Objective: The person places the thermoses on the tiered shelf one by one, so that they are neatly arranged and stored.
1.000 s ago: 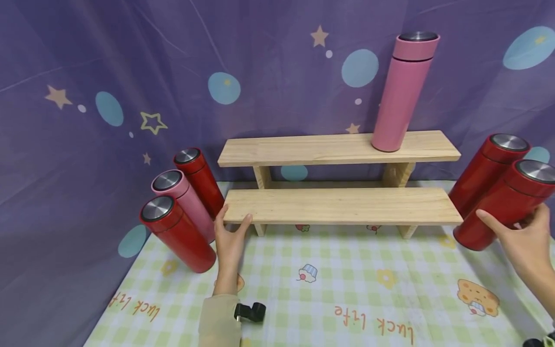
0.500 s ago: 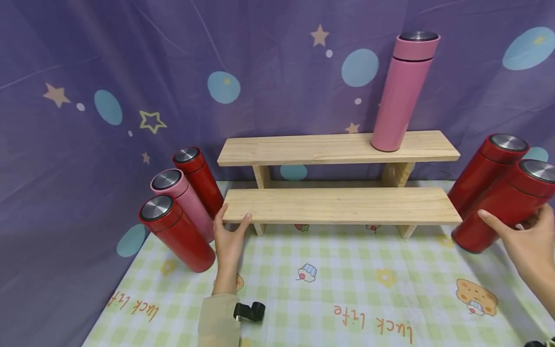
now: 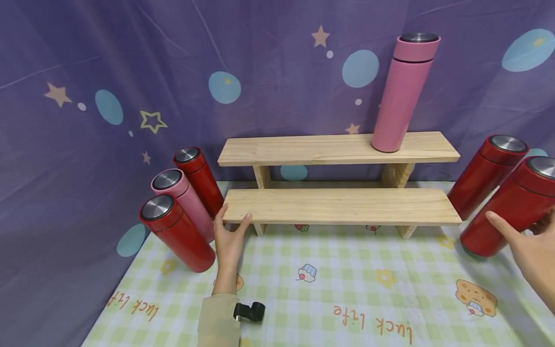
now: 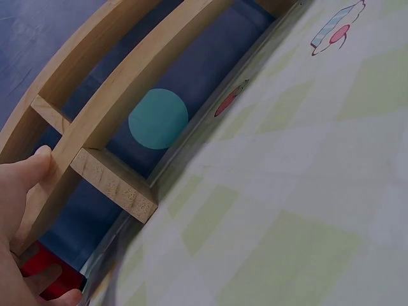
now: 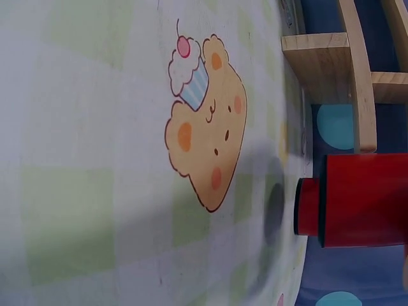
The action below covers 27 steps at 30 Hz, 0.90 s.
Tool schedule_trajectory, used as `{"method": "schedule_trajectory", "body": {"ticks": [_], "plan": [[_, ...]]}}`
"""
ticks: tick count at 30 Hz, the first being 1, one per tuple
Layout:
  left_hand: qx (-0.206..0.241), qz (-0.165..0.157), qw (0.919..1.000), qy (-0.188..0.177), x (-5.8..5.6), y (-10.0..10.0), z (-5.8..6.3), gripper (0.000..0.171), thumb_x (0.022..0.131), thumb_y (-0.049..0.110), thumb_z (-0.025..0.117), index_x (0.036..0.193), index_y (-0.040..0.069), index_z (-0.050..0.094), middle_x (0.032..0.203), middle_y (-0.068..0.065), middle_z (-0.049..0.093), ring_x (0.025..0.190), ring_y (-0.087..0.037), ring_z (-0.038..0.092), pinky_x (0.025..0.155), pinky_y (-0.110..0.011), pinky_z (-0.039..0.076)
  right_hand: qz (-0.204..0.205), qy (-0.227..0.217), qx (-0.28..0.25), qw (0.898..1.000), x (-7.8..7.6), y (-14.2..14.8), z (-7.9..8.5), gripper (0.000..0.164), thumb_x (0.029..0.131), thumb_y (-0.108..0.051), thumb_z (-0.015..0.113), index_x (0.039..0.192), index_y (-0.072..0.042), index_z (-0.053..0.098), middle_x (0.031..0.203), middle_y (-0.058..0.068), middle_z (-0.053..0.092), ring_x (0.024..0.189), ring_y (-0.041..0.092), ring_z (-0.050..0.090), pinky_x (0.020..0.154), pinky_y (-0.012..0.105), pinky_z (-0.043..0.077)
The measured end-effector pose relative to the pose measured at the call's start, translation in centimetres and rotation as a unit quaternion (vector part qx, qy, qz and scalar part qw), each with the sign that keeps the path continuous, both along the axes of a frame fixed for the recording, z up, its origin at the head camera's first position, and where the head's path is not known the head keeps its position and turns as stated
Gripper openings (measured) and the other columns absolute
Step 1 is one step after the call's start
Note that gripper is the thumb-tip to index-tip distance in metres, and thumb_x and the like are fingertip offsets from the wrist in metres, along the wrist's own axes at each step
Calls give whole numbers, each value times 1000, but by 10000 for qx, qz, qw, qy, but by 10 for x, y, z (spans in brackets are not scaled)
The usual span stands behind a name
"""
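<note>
My right hand (image 3: 531, 255) grips a red thermos bottle (image 3: 509, 214) with a steel-topped lid; its base looks raised off the cloth, with a shadow beneath. In the right wrist view the red body of this bottle (image 5: 366, 201) fills the right edge. Another red thermos (image 3: 485, 178) stands just behind it. My left hand (image 3: 230, 241) holds the left end of the lower board (image 3: 338, 207) of a two-tier wooden shelf, thumb on the front edge (image 4: 44, 159). A pink thermos (image 3: 403, 96) stands upright on the upper board (image 3: 295, 150), right of its middle.
Left of the shelf stand two red thermoses, one in front (image 3: 184, 241) and one at the back (image 3: 201, 185), with a pink thermos (image 3: 186, 202) between them. A checked tablecloth (image 3: 338, 270) covers the table. A purple curtain (image 3: 277, 48) hangs behind and at the left.
My right hand has shifted the red thermos to the right and slightly up, opening a gap from the red thermos behind it. The left hand stays on the shelf.
</note>
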<state>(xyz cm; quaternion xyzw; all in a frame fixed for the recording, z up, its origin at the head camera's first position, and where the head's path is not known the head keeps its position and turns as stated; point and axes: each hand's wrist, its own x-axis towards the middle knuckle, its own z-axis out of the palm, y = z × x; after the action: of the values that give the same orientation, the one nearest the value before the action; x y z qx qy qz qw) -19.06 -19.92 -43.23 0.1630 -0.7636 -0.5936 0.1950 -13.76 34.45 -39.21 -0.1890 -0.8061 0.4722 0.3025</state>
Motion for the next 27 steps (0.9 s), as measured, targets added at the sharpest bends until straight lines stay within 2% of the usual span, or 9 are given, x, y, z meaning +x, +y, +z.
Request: {"method": "schedule_trajectory", "body": {"ticks": [2, 6, 11, 16, 20, 27], "plan": [[6, 1, 10000, 6, 0, 0, 0, 78, 84, 36, 80, 149, 17, 42, 155, -11, 32, 143, -28, 28, 115, -50, 23, 92, 325, 145, 9993, 1, 0, 0, 77, 85, -9, 76, 149, -28, 37, 130, -18, 45, 113, -2, 48, 103, 15, 34], [33, -15, 10000, -5, 0, 0, 0, 78, 84, 36, 80, 149, 17, 41, 156, -11, 31, 143, -28, 28, 115, -50, 23, 215, 614, 329, 9973, 3, -2, 1, 75, 86, -6, 74, 149, -25, 36, 129, -19, 45, 114, -1, 47, 106, 16, 33], [57, -32, 10000, -42, 0, 0, 0, 78, 84, 37, 80, 150, 18, 41, 156, -10, 31, 144, -28, 27, 115, -50, 23, 301, 675, 287, 9969, 6, -6, 4, 72, 89, -5, 70, 150, -24, 35, 130, -18, 44, 116, 1, 46, 104, 15, 34], [16, -47, 9999, -88, 1, 0, 1, 79, 85, 39, 79, 150, 19, 40, 156, -9, 31, 143, -28, 27, 115, -51, 23, 513, 995, 294, 9933, 6, -11, 10, 71, 89, -1, 67, 150, -20, 35, 132, -15, 45, 115, 4, 47, 101, 12, 35], [-51, -47, 9999, -105, 2, 0, 1, 79, 85, 40, 79, 150, 19, 40, 156, -9, 32, 143, -28, 28, 114, -52, 23, 725, 1245, 181, 9894, 5, -16, 14, 71, 88, 4, 66, 149, -17, 37, 131, -9, 49, 114, 7, 51, 93, 9, 40], [-45, -69, 9999, -152, 1, 1, 1, 79, 85, 41, 78, 150, 20, 39, 156, -8, 31, 143, -27, 28, 114, -52, 24, 759, 1264, 119, 9890, 5, -23, 17, 70, 86, 4, 66, 147, -16, 39, 126, -9, 52, 110, 7, 52, 88, 7, 42]]}}
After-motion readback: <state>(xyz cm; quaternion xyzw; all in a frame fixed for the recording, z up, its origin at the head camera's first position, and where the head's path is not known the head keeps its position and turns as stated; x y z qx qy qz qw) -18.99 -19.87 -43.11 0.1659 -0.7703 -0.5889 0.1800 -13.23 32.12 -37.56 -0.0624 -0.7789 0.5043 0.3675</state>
